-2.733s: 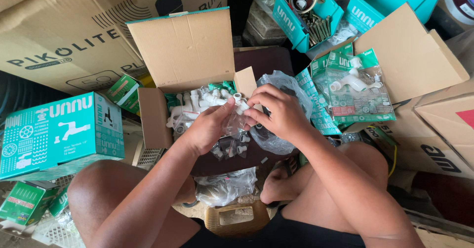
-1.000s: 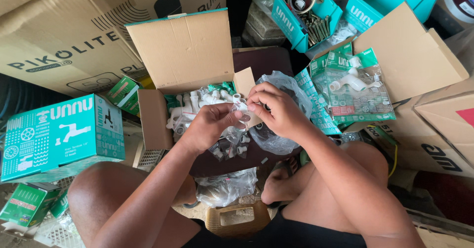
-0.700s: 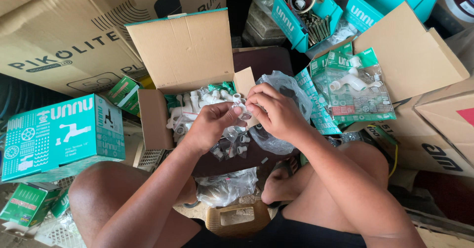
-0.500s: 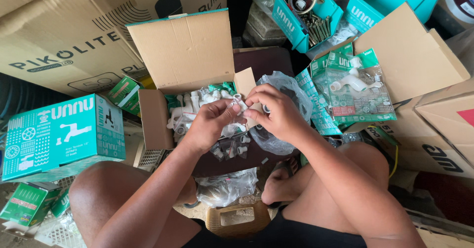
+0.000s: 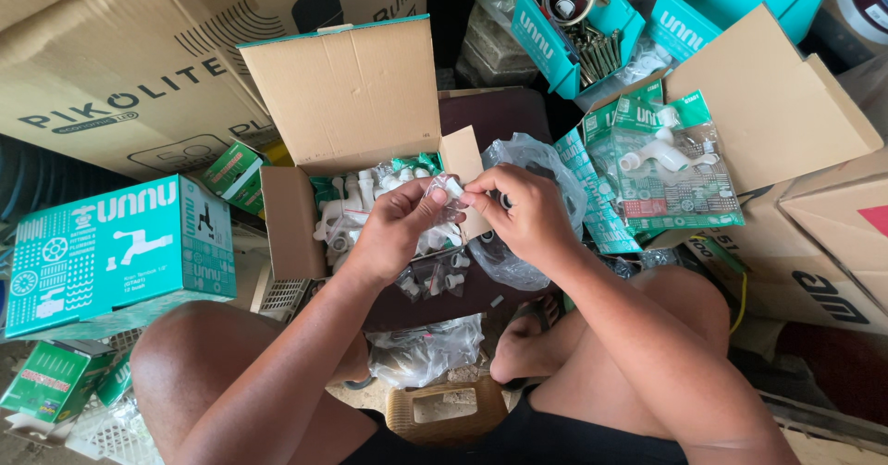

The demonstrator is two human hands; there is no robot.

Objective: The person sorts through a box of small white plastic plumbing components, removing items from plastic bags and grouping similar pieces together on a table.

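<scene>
My left hand and my right hand meet over an open cardboard box, both pinching a small clear plastic packet with a white fitting in it. Inside the box lie several white plastic tap parts in clear packets. A crumpled clear plastic bag sits just behind my right hand. More small packets lie below my hands.
A teal tap box stands at the left beside large brown cartons. Packaged white taps on green cards lie at the right. Teal bins with screws and tape are at the back. A bag of parts rests between my legs.
My hands have risen slightly and drawn closer together, working the small packet at their fingertips. Everything around stays in place.
</scene>
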